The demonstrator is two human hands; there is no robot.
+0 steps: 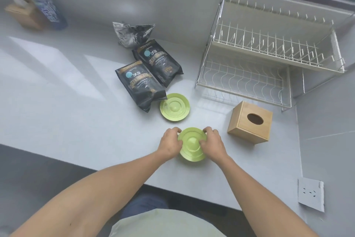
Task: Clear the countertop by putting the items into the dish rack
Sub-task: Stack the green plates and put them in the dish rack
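Note:
A green plate [192, 145] lies upside down on the grey countertop [76, 111], near its front edge. My left hand [170, 143] grips the plate's left rim and my right hand [212, 143] grips its right rim, fingers curled over the edge. A second green plate [174, 107] lies upside down a little farther back, untouched. The two-tier wire dish rack [269, 60] stands at the back right with nothing in it.
Two black pouches [141, 85] [158, 61] lie left of the far plate, a crumpled silver bag [132, 34] behind them. A wooden tissue box [249, 123] sits right of my hands. A blue bottle [45, 5] and wooden block [25, 14] stand far left.

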